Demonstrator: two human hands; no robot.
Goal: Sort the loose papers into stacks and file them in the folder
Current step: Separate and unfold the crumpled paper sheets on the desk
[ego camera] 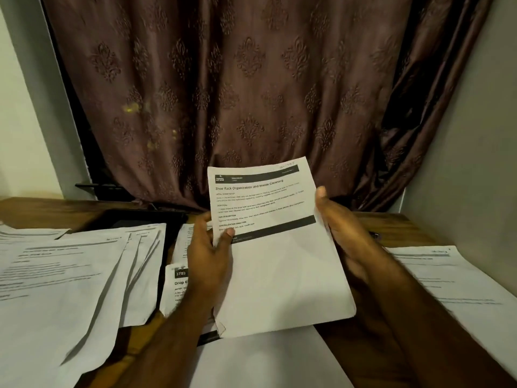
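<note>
A: The curtain (251,93) is filling the back of the view, hanging down to the far edge of the wooden counter (391,228). Nothing to note there.

B: Agreed. The fanned stack (70,275) is lying on the counter's left side, its sheets overlapping and slipped out of square, probably one sorted pile in the making. A single sheet (453,281) is lying well apart on the right, likely starting another pile.

A: And the one in hand?

B: The held sheet (279,247) is being kept above the counter, tilted up toward the camera. The heading is facing the person, so it is probably being read to decide its pile. The left hand (209,256) is pinching its left edge, thumb on the printed face, grip clamped on the paper. The right hand (344,228) is supporting the right edge with fingers behind it; grip closed round that edge too.

A: Beneath the hands?

B: A sheet numbered 3703 (179,278) is lying partly hidden by the left hand. A dark shape between the piles may be the folder; cannot tell.
</note>
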